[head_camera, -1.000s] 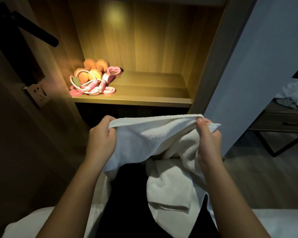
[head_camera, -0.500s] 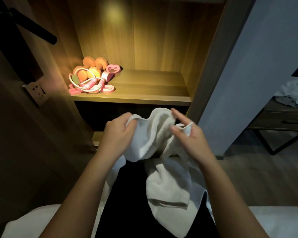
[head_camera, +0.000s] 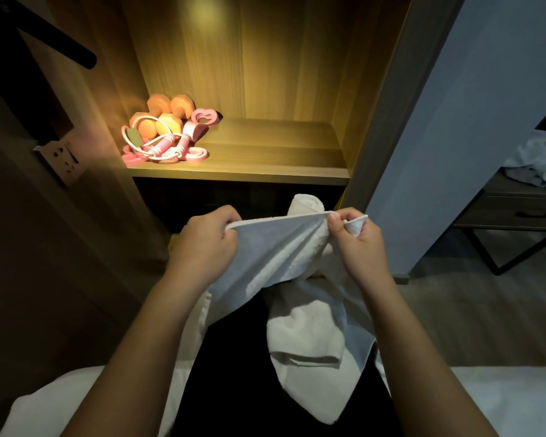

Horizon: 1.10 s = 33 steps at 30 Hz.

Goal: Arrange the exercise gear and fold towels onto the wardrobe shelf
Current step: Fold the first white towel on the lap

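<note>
Two hands on one white towel [head_camera: 281,247]: left hand [head_camera: 205,247] and right hand [head_camera: 358,247] each pinch its top edge, fingers [head_camera: 224,217] curled tight on cloth, held up just below the wardrobe shelf [head_camera: 265,152]; the rest hangs bunched and twisted over the lap; I reckon that lump makes a lopsided fold unless shaken out; exercise gear [head_camera: 167,134] sits at the shelf's left end, so a sloppy bundle might crowd it.

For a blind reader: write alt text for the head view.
The left hand and right hand pinch a white towel by its top edge, before a lit wardrobe shelf. Orange dumbbells and a pink jump rope sit at the shelf's left end.
</note>
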Each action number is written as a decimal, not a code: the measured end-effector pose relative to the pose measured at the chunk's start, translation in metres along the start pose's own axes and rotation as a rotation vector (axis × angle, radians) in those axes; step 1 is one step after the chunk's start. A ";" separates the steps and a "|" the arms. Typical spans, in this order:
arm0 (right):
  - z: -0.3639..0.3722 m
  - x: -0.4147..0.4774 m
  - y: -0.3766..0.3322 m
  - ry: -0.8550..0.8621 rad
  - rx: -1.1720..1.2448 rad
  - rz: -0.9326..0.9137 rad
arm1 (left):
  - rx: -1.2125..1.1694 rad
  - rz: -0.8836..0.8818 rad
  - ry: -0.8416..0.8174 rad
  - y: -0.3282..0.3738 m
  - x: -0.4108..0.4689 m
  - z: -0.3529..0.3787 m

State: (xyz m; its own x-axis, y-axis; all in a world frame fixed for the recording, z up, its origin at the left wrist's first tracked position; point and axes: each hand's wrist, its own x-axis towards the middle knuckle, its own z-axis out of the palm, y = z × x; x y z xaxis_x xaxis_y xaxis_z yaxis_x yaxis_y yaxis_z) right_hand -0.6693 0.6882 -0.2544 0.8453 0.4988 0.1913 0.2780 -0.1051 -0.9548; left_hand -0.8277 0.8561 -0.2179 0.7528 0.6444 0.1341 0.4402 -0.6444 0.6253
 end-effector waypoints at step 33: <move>0.026 -0.050 0.021 -0.258 0.465 0.326 | -0.518 -0.134 0.138 0.025 -0.037 0.082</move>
State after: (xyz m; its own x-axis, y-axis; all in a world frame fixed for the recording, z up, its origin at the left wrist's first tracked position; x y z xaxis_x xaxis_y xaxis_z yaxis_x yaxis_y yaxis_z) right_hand -0.7174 0.6831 -0.2898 0.7000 0.7019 -0.1319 -0.2524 0.0703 -0.9650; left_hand -0.8047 0.7823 -0.2704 0.6203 0.7773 0.1053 0.2031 -0.2888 0.9356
